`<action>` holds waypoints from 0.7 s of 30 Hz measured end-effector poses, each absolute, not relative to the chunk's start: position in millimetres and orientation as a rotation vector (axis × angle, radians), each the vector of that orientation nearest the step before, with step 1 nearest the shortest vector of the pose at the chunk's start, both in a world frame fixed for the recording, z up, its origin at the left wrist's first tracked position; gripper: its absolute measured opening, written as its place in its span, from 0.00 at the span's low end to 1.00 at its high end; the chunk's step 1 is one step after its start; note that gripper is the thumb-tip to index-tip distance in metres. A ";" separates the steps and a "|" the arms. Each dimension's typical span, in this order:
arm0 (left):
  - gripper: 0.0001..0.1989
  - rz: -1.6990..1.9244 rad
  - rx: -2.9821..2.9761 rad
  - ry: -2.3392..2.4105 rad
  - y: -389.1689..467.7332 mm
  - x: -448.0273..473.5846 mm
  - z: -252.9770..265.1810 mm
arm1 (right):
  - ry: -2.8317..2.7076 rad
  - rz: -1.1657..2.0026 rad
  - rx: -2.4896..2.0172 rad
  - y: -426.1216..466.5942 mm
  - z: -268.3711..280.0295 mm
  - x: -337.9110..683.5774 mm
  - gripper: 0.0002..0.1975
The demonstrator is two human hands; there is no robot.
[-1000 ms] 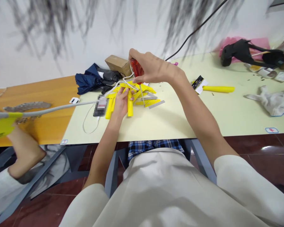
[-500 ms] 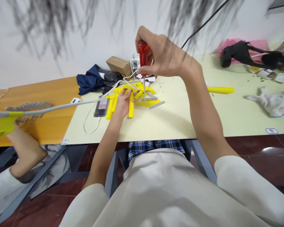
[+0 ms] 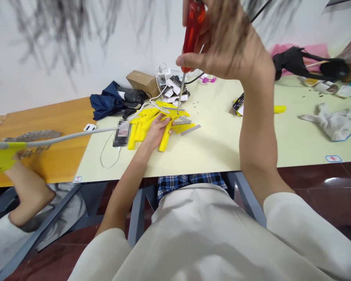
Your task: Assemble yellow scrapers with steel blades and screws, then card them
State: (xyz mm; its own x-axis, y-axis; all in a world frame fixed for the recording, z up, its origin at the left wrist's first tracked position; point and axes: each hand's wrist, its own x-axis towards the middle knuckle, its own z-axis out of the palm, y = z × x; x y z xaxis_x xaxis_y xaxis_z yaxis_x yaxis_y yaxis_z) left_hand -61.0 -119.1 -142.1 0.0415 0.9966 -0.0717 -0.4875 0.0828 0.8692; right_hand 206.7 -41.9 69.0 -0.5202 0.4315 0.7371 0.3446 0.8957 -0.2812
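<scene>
My right hand [image 3: 225, 47] is raised and wrapped round the red handle of a screwdriver [image 3: 192, 37]. The screwdriver's thin metal shaft slants down, its tip at the head of a yellow scraper [image 3: 165, 137]. That scraper's handle is held in my left hand [image 3: 157, 130], closed low over the table; some of its fingers are hidden. Beside and behind my left hand lies a pile of similar yellow scrapers [image 3: 133, 134]. A loose grey metal blade [image 3: 190, 130] rests just right of the held one, with other yellow pieces under it.
Behind the pile are a cardboard box [image 3: 144, 82], a dark blue folded cloth item [image 3: 105, 100] and black-and-white packets [image 3: 175, 88]. A white cable [image 3: 73, 135] crosses from the left. At right lie a white glove [image 3: 336, 123] and a black strapped object [image 3: 307, 64]. Another person's arm [image 3: 29, 179] is at left.
My right hand has risen and moved right with the screwdriver, which now tilts. The scraper in my left hand has turned, its handle's lower end swinging slightly right. The view has shifted a little.
</scene>
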 end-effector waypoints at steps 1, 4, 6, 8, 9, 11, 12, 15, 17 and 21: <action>0.20 1.334 0.785 0.856 -119.4 -60.9 -141.7 | -2.163 0.142 -0.544 -38.9 66.4 205.1 0.25; 0.19 1.339 0.789 0.869 -120.1 -60.9 -140.5 | -2.165 0.226 -0.486 -33.2 61.9 198.9 0.26; 0.19 1.344 0.792 0.873 -120.5 -60.8 -139.6 | -2.171 0.266 -0.446 -33.2 62.5 195.5 0.25; 0.18 1.341 0.795 0.874 -120.8 -60.7 -138.6 | -2.176 0.273 -0.427 -35.3 64.6 193.6 0.24; 0.18 1.339 0.797 0.871 -120.9 -60.7 -138.3 | -2.180 0.277 -0.426 -36.5 65.7 193.2 0.24; 0.18 1.336 0.799 0.859 -121.1 -60.8 -137.9 | -2.186 0.293 -0.426 -38.4 67.1 193.2 0.24; 0.17 1.338 0.799 0.848 -121.2 -60.9 -137.9 | -2.187 0.299 -0.423 -38.8 67.4 193.4 0.23; 0.17 1.338 0.801 0.813 -121.3 -61.5 -137.9 | -2.188 0.309 -0.415 -38.2 66.7 193.8 0.22; 0.17 1.334 0.798 0.809 -121.5 -61.8 -137.6 | -2.190 0.299 -0.427 -37.2 66.1 193.4 0.24; 0.16 1.329 0.791 0.821 -121.8 -61.8 -135.9 | -2.198 0.251 -0.444 -36.3 65.8 191.8 0.25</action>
State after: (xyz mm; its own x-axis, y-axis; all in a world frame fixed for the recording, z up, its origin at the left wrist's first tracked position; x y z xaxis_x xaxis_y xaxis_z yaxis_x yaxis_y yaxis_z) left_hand -61.8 -121.8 -135.9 0.0612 0.9965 -0.0574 -0.4969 0.0803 0.8641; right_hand 191.8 -36.3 65.8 -0.5699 0.3988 0.7185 0.2266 0.9167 -0.3291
